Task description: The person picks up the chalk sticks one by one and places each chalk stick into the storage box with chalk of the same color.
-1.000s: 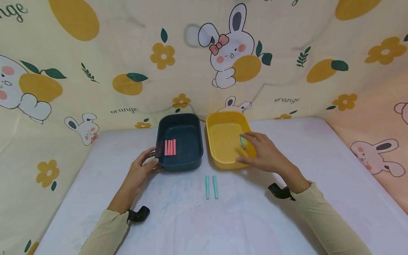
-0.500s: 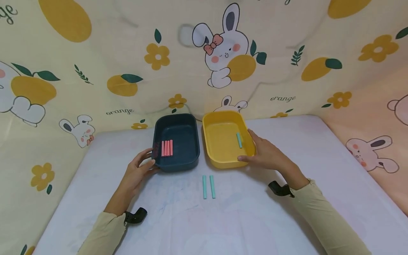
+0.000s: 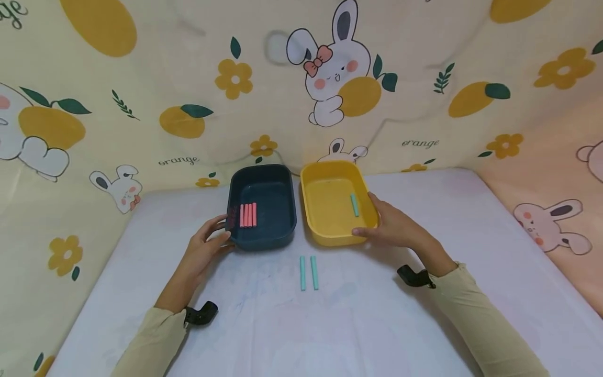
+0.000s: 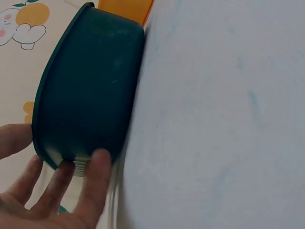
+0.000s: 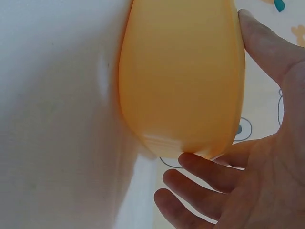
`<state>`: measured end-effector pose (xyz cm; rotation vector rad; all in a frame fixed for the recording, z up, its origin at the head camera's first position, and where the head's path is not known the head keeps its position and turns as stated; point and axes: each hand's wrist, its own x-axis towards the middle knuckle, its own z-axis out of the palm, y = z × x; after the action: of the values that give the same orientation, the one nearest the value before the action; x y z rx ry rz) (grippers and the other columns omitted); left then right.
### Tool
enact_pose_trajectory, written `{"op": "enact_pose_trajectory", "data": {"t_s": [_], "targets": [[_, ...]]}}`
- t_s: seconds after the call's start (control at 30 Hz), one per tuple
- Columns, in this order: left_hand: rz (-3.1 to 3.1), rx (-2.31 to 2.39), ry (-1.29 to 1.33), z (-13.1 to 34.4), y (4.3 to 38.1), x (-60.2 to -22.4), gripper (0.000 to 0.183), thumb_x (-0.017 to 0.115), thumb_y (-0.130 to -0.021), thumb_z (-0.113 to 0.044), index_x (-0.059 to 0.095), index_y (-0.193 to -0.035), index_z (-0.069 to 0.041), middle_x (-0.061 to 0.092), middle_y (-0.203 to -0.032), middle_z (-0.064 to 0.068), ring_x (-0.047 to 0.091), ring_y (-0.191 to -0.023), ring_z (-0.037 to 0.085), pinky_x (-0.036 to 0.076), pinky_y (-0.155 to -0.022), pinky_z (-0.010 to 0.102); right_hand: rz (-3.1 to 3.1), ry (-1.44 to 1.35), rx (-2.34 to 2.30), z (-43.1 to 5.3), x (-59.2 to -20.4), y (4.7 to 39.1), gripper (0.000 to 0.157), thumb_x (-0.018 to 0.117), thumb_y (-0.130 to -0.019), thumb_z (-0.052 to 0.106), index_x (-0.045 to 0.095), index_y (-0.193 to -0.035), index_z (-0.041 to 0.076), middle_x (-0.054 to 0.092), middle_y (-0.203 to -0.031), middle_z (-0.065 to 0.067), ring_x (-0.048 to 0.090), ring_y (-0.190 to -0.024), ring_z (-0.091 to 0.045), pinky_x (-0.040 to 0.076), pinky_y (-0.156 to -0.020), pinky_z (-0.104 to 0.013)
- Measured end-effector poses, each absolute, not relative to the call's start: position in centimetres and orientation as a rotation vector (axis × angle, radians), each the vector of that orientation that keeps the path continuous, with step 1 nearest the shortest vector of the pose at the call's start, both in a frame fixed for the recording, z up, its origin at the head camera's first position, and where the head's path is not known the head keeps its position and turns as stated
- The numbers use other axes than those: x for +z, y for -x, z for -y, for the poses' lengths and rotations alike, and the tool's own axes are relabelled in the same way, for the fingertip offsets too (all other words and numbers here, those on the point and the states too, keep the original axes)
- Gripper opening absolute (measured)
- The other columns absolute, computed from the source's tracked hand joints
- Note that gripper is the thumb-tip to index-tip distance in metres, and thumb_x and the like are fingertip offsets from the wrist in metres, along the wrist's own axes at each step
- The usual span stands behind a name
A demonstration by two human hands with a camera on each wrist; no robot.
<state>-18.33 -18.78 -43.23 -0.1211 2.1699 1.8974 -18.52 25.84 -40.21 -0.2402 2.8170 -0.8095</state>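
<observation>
Right hand [image 3: 395, 224] has let go of the mint-green chalk-like stick [image 3: 355, 204] it was pinching a second ago; that stick now lies inside the yellow bin [image 3: 327, 209], near the right wall. Hand now grips the bin's near right corner, thumb and fingers spread wide. Left hand [image 3: 200, 254] as before: holds the near left corner of the dark blue-green bin [image 3: 275, 209], digits apart. Four pink sticks [image 3: 246, 215] side by side in that bin, unchanged. Two more mint-green sticks [image 3: 314, 273] parallel on the white cloth [image 3: 273, 324], same spot.
</observation>
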Motion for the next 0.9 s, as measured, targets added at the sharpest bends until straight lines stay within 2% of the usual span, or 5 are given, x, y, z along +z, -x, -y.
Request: {"op": "enact_pose_trajectory", "data": {"t_s": [0.2,0.33,0.43,0.73,0.9], "targets": [[-2.321,1.803,0.143,18.6,18.5,-42.2,0.056,0.059,-0.101,-0.026,0.038,-0.152,-0.023,0.042,-0.153,0.009,0.055,-0.120,0.023,0.053,-0.101,0.038,-2.799,0.233,-0.839,-26.0,-40.5,18.7,0.117,0.072,-0.082,0.060,0.004,-0.160,0.006,0.027,-0.161,-0.023,0.033,-0.145,-0.042,0.027,-0.116,-0.065],[-2.569,1.711,0.067,18.1,18.1,-40.7,0.057,0.063,-0.098,-0.032,0.042,-0.150,-0.022,0.049,-0.149,0.009,0.049,-0.130,0.028,0.046,-0.106,0.043,-2.793,0.241,-0.864,-26.1,-40.5,18.8,0.120,0.072,-0.080,0.062,0.003,-0.160,0.007,0.026,-0.161,-0.023,0.033,-0.145,-0.041,0.027,-0.116,-0.065],[-2.710,1.655,-0.029,17.0,17.3,-39.7,0.054,0.066,-0.097,-0.032,0.046,-0.146,-0.022,0.053,-0.145,0.010,0.048,-0.132,0.030,0.042,-0.106,0.045,-2.786,0.238,-0.867,-26.2,-40.6,18.9,0.123,0.071,-0.079,0.066,0.001,-0.160,0.006,0.025,-0.161,-0.024,0.032,-0.145,-0.042,0.026,-0.116,-0.065],[-2.740,1.589,-0.377,13.8,15.6,-39.1,0.048,0.072,-0.092,-0.017,0.055,-0.137,-0.015,0.057,-0.135,0.008,0.055,-0.119,0.024,0.051,-0.093,0.037,-2.763,0.267,-0.909,-26.3,-40.7,19.2,0.122,0.072,-0.080,0.065,0.000,-0.160,0.009,0.026,-0.161,-0.023,0.034,-0.144,-0.040,0.025,-0.117,-0.065],[-2.643,1.557,-0.648,11.9,14.6,-39.5,0.036,0.074,-0.090,-0.015,0.063,-0.124,-0.013,0.067,-0.118,0.009,0.063,-0.102,0.018,0.056,-0.089,0.032,-2.752,0.251,-0.899,-26.3,-40.7,19.1,0.121,0.071,-0.081,0.064,-0.002,-0.160,0.009,0.025,-0.162,-0.023,0.031,-0.146,-0.042,0.024,-0.117,-0.065]]}}
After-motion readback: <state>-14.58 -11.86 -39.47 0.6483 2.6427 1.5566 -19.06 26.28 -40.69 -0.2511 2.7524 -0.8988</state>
